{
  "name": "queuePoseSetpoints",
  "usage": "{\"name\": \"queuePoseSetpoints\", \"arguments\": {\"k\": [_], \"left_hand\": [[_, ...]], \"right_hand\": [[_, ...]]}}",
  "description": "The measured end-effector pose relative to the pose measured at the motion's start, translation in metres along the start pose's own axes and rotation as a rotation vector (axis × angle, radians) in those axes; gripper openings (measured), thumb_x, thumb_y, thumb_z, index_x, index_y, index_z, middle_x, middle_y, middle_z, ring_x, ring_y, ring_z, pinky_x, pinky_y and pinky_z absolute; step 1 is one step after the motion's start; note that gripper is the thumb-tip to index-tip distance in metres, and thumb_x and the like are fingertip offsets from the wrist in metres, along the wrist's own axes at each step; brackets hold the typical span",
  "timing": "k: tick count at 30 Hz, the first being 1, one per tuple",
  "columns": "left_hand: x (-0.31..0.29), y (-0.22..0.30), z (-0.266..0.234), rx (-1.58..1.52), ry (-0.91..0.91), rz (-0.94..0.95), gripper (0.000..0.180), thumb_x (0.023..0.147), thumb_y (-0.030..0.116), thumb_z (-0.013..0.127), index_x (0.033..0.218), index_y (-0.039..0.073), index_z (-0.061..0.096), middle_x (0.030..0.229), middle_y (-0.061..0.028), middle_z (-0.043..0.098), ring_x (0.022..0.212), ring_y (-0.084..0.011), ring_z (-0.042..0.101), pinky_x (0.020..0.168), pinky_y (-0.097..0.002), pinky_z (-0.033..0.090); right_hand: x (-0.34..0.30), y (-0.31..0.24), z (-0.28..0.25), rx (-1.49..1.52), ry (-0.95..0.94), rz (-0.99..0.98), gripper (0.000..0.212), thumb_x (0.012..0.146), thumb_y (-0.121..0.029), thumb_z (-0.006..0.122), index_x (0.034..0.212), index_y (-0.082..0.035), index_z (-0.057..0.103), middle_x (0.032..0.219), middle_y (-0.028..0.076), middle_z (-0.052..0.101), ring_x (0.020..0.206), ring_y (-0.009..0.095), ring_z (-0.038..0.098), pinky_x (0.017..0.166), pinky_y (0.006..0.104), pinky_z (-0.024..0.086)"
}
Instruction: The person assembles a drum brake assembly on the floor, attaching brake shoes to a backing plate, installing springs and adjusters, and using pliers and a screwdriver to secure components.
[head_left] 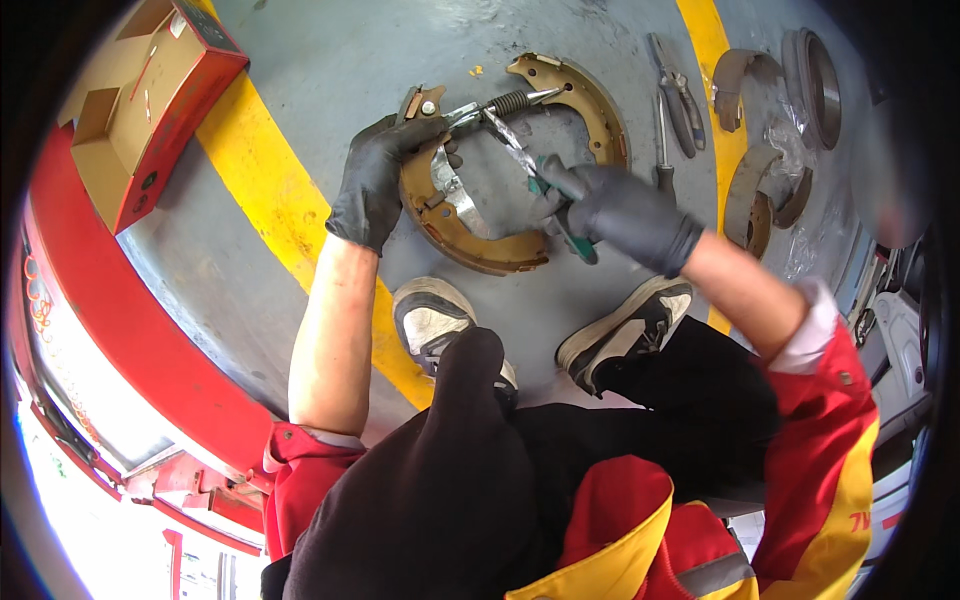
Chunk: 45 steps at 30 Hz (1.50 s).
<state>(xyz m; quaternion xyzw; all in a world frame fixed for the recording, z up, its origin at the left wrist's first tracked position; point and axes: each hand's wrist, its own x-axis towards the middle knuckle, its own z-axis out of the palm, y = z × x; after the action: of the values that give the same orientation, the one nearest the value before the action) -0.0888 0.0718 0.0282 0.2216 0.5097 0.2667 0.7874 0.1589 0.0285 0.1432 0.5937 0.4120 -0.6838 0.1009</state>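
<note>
My left hand (pixel 372 185), in a black glove, is closed round the upper part of a tan curved brake shoe (pixel 432 215), its fingers by the end of a metal adjuster rod (pixel 463 113). A dark coil spring (pixel 508 103) lies along that rod, which reaches toward a second brake shoe (pixel 598 112) on the right. Green-handled pliers (pixel 515 148) are gripped in my gloved right hand (pixel 625 215), which is slightly blurred. Their jaws point up to the rod beside the spring; whether they bite on anything I cannot tell. A silver lever (pixel 455 195) sits against the left shoe.
An open red cardboard box (pixel 185 125) stands at upper left, above a red curved metal edge (pixel 130 310). Right of the shoes lie another pair of pliers (pixel 677 100) and a screwdriver (pixel 663 150). Further right are worn brake shoes (pixel 735 85), a round ring (pixel 820 90) and clear plastic (pixel 790 140).
</note>
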Motion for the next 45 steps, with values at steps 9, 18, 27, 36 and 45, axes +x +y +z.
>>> {"name": "queuePoseSetpoints", "arguments": {"k": [9, 18, 27, 36, 45], "left_hand": [[0.003, -0.003, 0.001, -0.035, 0.0, -0.034, 0.027, 0.093, 0.014, 0.069, 0.107, -0.009, 0.069, 0.097, -0.0128, 0.072, 0.082, -0.0187, 0.073, 0.077, -0.0295, 0.057], [0.003, -0.002, -0.001, -0.016, -0.008, -0.018, 0.028, 0.093, 0.017, 0.07, 0.105, -0.008, 0.069, 0.098, -0.0128, 0.073, 0.084, -0.0188, 0.073, 0.079, -0.0296, 0.057], [-0.002, 0.002, 0.003, -0.013, -0.015, 0.026, 0.024, 0.093, 0.015, 0.069, 0.102, -0.007, 0.069, 0.094, -0.0125, 0.073, 0.081, -0.0197, 0.074, 0.076, -0.0301, 0.057], [0.001, 0.0, -0.004, -0.027, 0.003, -0.039, 0.027, 0.092, 0.014, 0.069, 0.106, -0.009, 0.067, 0.094, -0.0134, 0.073, 0.081, -0.0192, 0.072, 0.078, -0.0292, 0.056], [0.007, -0.002, 0.001, 0.027, 0.035, -0.017, 0.024, 0.09, 0.016, 0.073, 0.103, -0.004, 0.071, 0.097, -0.0074, 0.072, 0.087, -0.0131, 0.067, 0.082, -0.0271, 0.052]], "right_hand": [[0.003, 0.002, -0.005, 0.14, 0.085, -0.102, 0.037, 0.085, -0.003, 0.054, 0.119, 0.002, 0.068, 0.1, 0.012, 0.072, 0.079, 0.016, 0.069, 0.064, 0.0309, 0.058], [0.011, 0.029, 0.035, 0.084, 0.288, -0.161, 0.029, 0.099, -0.017, 0.053, 0.108, 0.004, 0.071, 0.084, 0.008, 0.067, 0.067, 0.013, 0.06, 0.063, 0.0284, 0.051], [0.009, 0.022, 0.012, -0.162, 0.214, -0.11, 0.036, 0.1, -0.029, 0.057, 0.127, -0.006, 0.06, 0.098, 0.018, 0.07, 0.09, 0.033, 0.07, 0.083, 0.0419, 0.055], [-0.013, 0.022, 0.021, -0.272, 0.465, -0.228, 0.039, 0.102, -0.032, 0.066, 0.13, -0.005, 0.066, 0.113, 0.012, 0.072, 0.095, 0.018, 0.07, 0.084, 0.0328, 0.055], [0.138, 0.015, 0.066, 1.684, 0.207, -0.402, 0.013, 0.104, -0.007, 0.057, 0.111, 0.001, 0.063, 0.093, 0.012, 0.067, 0.082, 0.021, 0.065, 0.076, 0.0347, 0.058]]}}
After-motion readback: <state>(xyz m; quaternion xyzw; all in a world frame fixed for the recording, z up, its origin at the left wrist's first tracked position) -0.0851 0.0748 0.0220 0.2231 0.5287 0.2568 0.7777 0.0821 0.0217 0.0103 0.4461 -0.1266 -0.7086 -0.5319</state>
